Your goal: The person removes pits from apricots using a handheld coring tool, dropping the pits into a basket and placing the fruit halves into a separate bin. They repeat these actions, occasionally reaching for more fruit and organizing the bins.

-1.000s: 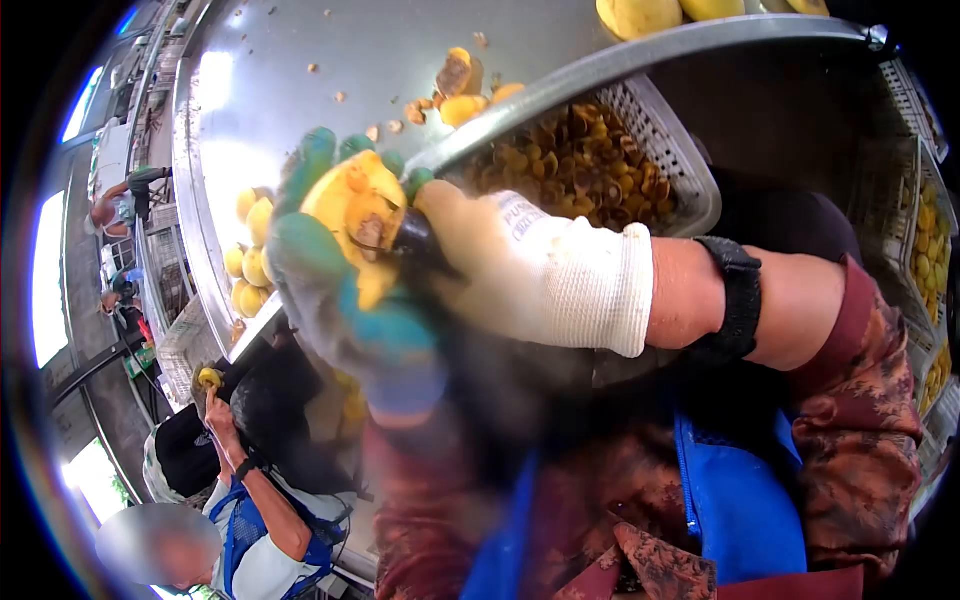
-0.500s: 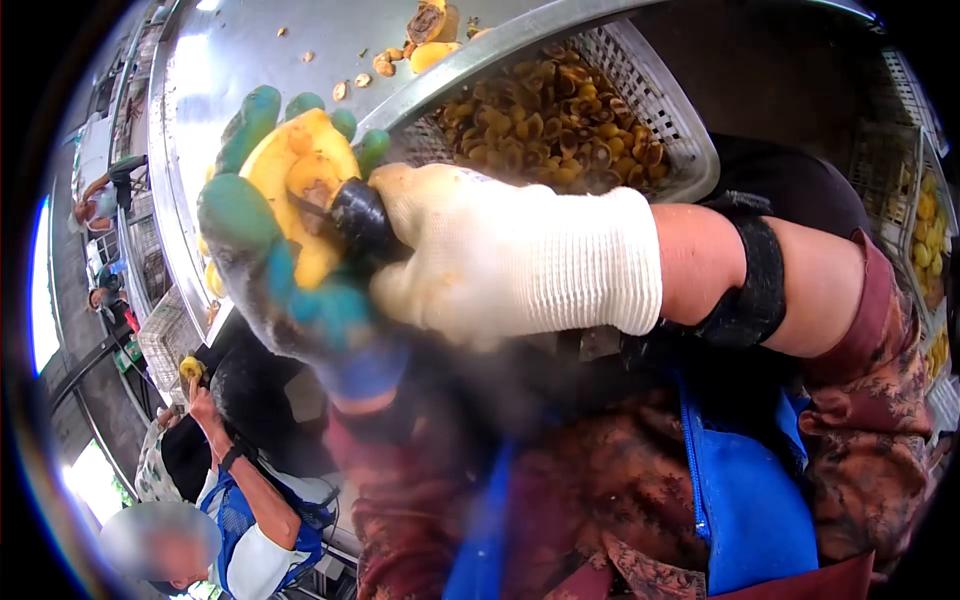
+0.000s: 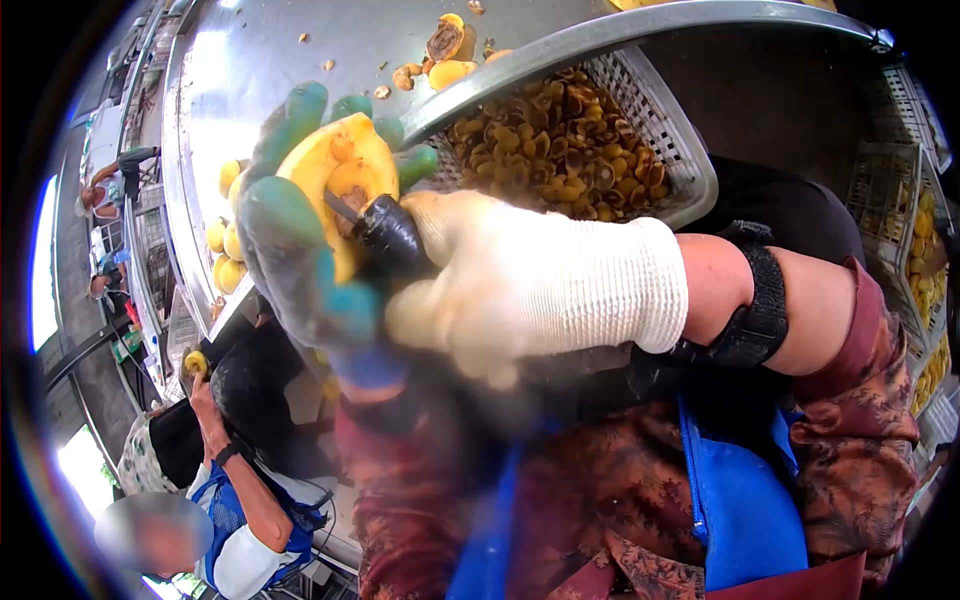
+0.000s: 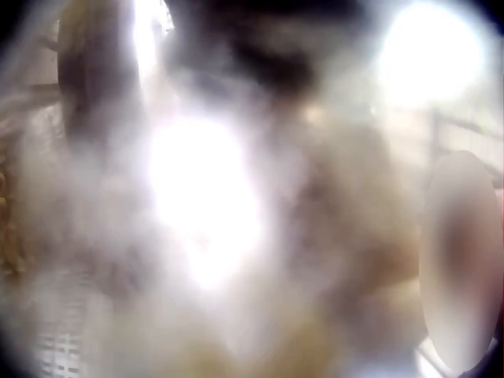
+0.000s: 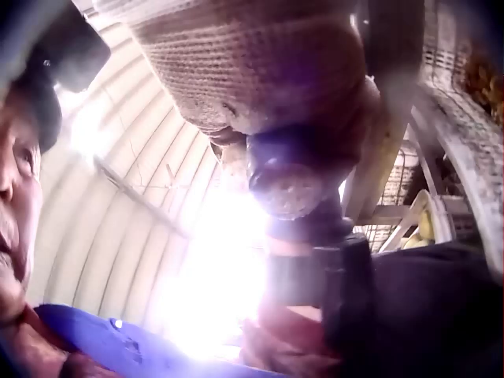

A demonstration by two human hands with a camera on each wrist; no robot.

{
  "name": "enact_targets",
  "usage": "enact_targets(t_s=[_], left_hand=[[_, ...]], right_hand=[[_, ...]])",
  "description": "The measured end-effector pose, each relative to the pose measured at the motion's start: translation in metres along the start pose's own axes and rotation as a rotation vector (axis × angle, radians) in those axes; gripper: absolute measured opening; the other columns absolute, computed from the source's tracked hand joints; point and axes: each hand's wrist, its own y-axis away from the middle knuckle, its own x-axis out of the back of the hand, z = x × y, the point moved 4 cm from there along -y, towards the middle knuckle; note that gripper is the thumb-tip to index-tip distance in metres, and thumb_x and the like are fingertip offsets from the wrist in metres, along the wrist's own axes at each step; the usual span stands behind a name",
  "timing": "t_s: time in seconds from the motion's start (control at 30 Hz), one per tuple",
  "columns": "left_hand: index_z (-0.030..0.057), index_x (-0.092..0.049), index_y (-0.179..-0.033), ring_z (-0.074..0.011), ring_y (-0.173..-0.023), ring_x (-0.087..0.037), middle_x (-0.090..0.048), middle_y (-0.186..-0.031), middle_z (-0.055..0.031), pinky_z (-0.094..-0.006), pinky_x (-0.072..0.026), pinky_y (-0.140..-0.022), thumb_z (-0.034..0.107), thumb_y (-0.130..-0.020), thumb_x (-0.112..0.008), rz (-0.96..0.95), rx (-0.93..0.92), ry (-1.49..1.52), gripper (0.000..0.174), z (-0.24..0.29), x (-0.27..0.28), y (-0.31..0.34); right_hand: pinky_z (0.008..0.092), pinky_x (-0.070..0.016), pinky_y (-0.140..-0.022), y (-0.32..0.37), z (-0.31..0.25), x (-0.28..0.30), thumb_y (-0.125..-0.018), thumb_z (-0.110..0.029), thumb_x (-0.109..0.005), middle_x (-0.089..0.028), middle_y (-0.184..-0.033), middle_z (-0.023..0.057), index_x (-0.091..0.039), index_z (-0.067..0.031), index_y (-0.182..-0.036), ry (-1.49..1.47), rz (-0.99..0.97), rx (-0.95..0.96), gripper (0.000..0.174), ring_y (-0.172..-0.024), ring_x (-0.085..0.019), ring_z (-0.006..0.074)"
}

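In the head view my left hand (image 3: 300, 285), in a grey glove with green-coated fingers, holds a halved yellow peach (image 3: 345, 155) with its cut face turned up. My right hand (image 3: 520, 275), in a white knit glove, grips a black-handled pitting knife (image 3: 392, 238). Its thin metal blade reaches into the brown pit hollow of the peach. The right wrist view shows the rounded handle end (image 5: 290, 189) sticking out below the white glove. Blur and glare cover the left wrist view.
Under the metal table's rim (image 3: 560, 45) stands a white basket (image 3: 690, 190) full of brownish yellow fruit scraps. Cut pieces (image 3: 450, 72) lie on the table, and whole yellow peaches (image 3: 228, 240) sit at its left edge. Another person (image 3: 245, 500) works at lower left.
Both hands and the peach shifted left, then a little back right and down in view. The knife stays at the pit hollow, its handle now tilted differently.
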Motion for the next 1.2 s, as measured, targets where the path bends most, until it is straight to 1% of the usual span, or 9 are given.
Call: enact_targets(t_s=[0.07, 0.43, 0.53, 0.6, 0.73, 0.83, 1.03, 1.13, 1.2], left_hand=[[-0.0034, -0.035, -0.139, -0.0313, -0.106, -0.059, -0.053, -0.125, -0.024, -0.0444, -0.0532, -0.088, 0.056, -0.093, -0.045, -0.006, -0.112, -0.092, 0.075, 0.0, 0.001, -0.003], [-0.0082, -0.053, -0.119, -0.0284, -0.09, -0.065, -0.061, -0.111, -0.0201, -0.0355, -0.0559, -0.074, 0.035, -0.092, -0.05, -0.123, 0.181, 0.027, 0.051, -0.008, -0.004, -0.009], [-0.0064, -0.05, -0.125, -0.0288, -0.1, -0.062, -0.059, -0.117, -0.0206, -0.0389, -0.0528, -0.084, 0.044, -0.09, -0.056, -0.149, 0.059, 0.018, 0.062, -0.001, -0.011, -0.009], [-0.0039, -0.057, -0.117, -0.0251, -0.094, -0.064, -0.061, -0.114, -0.018, -0.035, -0.0573, -0.078, 0.025, -0.075, -0.077, -0.109, -0.01, 0.21, 0.055, 0.003, -0.017, -0.014], [-0.0021, -0.06, -0.112, -0.0289, -0.106, -0.061, -0.061, -0.116, -0.0183, -0.0408, -0.0497, -0.094, 0.004, -0.073, -0.074, -0.241, 0.052, 0.203, 0.042, -0.007, -0.008, -0.013], [-0.0053, -0.053, -0.121, -0.031, -0.102, -0.063, -0.06, -0.117, -0.0202, -0.0426, -0.0501, -0.093, 0.027, -0.08, -0.073, -0.304, 0.083, 0.076, 0.056, -0.005, -0.009, -0.008], [-0.0044, -0.055, -0.116, -0.0316, -0.106, -0.061, -0.059, -0.118, -0.0246, -0.0433, -0.0493, -0.095, 0.016, -0.082, -0.072, -0.437, 0.072, 0.271, 0.043, -0.007, -0.01, -0.004], [-0.0034, -0.059, -0.11, -0.0227, -0.105, -0.06, -0.06, -0.119, -0.0161, -0.0357, -0.0522, -0.09, 0.001, -0.076, -0.075, -0.424, 0.28, 0.456, 0.038, 0.008, -0.011, -0.001], [-0.0025, -0.061, -0.105, -0.0164, -0.094, -0.062, -0.062, -0.114, -0.0127, -0.0295, -0.0527, -0.082, 0.003, -0.074, -0.078, -0.444, -0.042, 0.357, 0.036, 0.011, -0.014, -0.001]], right_hand=[[0.0277, -0.0469, -0.044, 0.003, -0.001, 0.001, -0.083, -0.011, -0.055, -0.058, -0.061, 0.0055, -0.049, 0.0013, -0.108, 0.029, 0.01, -0.008, 0.028, -0.049, -0.058, 0.0133], [0.0267, -0.0463, -0.044, 0.01, 0.001, 0.005, -0.084, -0.016, -0.055, -0.057, -0.056, 0.0041, -0.047, 0.0055, -0.109, 0.075, -0.067, -0.094, 0.034, -0.048, -0.059, 0.0142], [0.025, -0.0444, -0.043, 0.008, 0.005, 0.009, -0.084, -0.019, -0.057, -0.055, -0.057, 0.0043, -0.043, 0.004, -0.111, -0.013, -0.211, 0.0, 0.038, -0.048, -0.057, 0.0126], [0.0244, -0.0434, -0.043, 0.013, -0.002, 0.01, -0.084, -0.017, -0.057, -0.054, -0.06, 0.005, -0.046, 0.0023, -0.095, -0.131, -0.246, 0.113, 0.025, -0.047, -0.054, 0.0112], [0.0255, -0.0433, -0.04, 0.02, 0.001, 0.007, -0.084, -0.015, -0.059, -0.052, -0.06, 0.0032, -0.046, -0.0027, -0.093, -0.117, -0.072, -0.089, 0.02, -0.046, -0.053, 0.0114], [0.0251, -0.0425, -0.04, 0.025, 0.002, 0.003, -0.084, -0.014, -0.056, -0.05, -0.059, 0.0016, -0.045, -0.0052, -0.089, -0.165, -0.089, -0.132, 0.015, -0.046, -0.052, 0.0107], [0.0237, -0.0355, -0.039, 0.034, 0.015, -0.009, -0.09, -0.013, -0.056, -0.042, -0.055, -0.0022, -0.045, -0.0083, -0.076, -0.44, -0.298, -0.105, 0.019, -0.044, -0.042, 0.0082], [0.0234, -0.0345, -0.041, 0.045, -0.003, -0.015, -0.094, -0.013, -0.055, -0.041, -0.055, -0.0029, -0.046, -0.0084, -0.077, -0.6, -0.297, -0.263, 0.02, -0.045, -0.04, 0.0075], [0.0239, -0.0318, -0.041, 0.054, 0.003, -0.018, -0.091, -0.017, -0.06, -0.042, -0.059, -0.0018, -0.05, -0.0065, -0.091, -0.689, -0.368, -0.279, 0.015, -0.048, -0.04, 0.0077]])
